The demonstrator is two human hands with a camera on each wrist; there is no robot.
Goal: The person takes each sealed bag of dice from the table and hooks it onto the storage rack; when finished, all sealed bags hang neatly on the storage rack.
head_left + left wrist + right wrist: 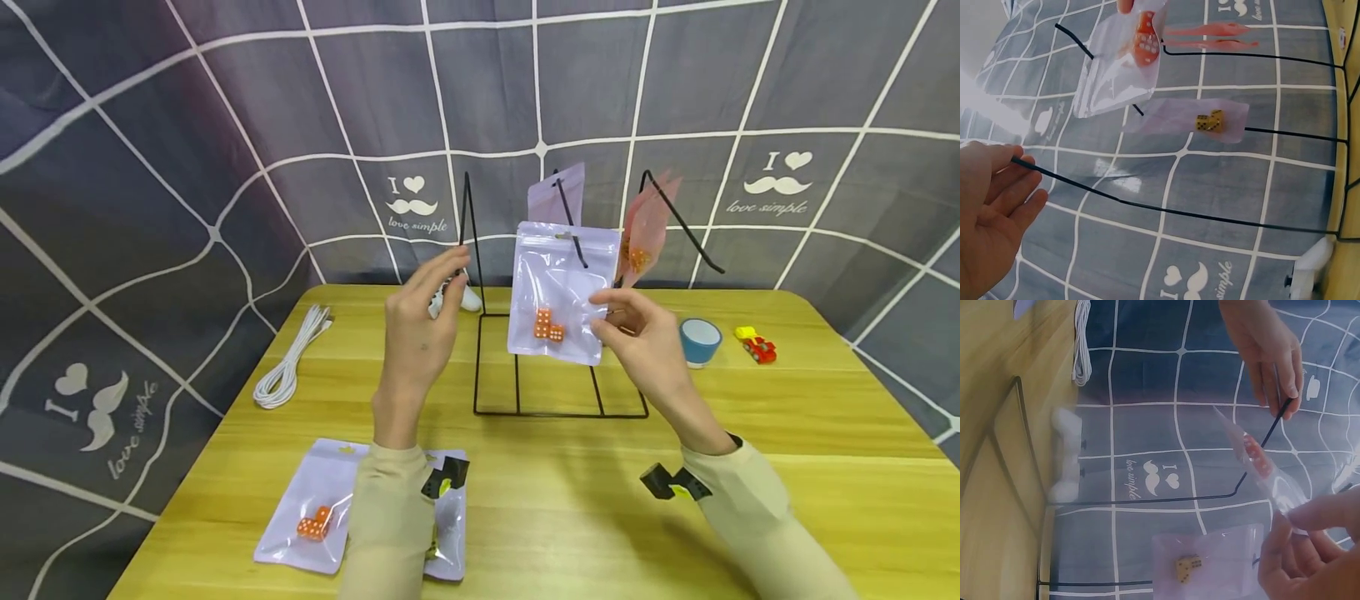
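Note:
My right hand (637,333) pinches the right edge of a clear zip bag (528,275) holding orange dice (547,325). The tip of the rack's middle hook (580,252) shows in front of this bag, near its hang hole. Behind it, a purple bag (1169,556) with yellow dice (1210,120) hangs on the same hook. With thumb and fingers, my left hand (423,321) pinches the end of the left hook (1085,186). Pink bags (648,221) hang from the right hook (690,233). The black wire rack (558,414) stands on the table.
Two more bags lie at the front left, one with orange dice (281,533), the other bag (452,542) partly behind my left sleeve. A white cable (288,367) lies left. A blue cup (701,342) and toy car (759,348) stand right. A white controller (1067,456) sits behind the rack.

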